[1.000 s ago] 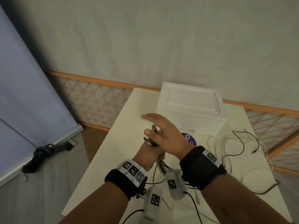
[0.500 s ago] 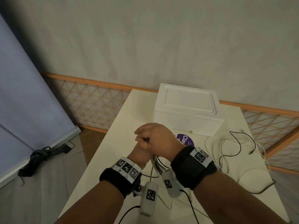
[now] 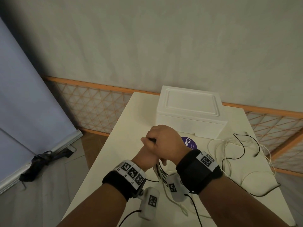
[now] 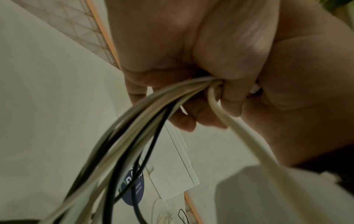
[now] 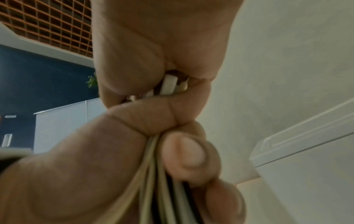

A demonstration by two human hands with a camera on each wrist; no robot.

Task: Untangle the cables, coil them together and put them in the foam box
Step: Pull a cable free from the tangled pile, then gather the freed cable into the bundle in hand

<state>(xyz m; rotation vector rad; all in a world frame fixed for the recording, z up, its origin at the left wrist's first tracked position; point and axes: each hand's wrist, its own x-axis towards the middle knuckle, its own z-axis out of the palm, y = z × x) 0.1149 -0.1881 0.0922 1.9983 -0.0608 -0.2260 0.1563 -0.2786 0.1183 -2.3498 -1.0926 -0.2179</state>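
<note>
Table (image 3: 105,163), pale, under everything. Foam box (image 3: 190,118), lidded, at far end. Loose cables (image 3: 232,149) sprawled right of it. Right hand (image 3: 165,141) fisted over left hand (image 3: 144,158), both clenched around gathered cable bundle (image 4: 153,121).

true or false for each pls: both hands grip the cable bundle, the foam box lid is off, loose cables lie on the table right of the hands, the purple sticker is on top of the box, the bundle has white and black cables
1. Both hands, the left hand and the right hand, grip the cable bundle. True.
2. The foam box has its lid off. False: the lid is on.
3. Loose cables lie on the table, right of the hands. True.
4. The purple sticker is on top of the box. False: it lies on the table in front of the box.
5. The bundle holds white and black cables. True.
</note>
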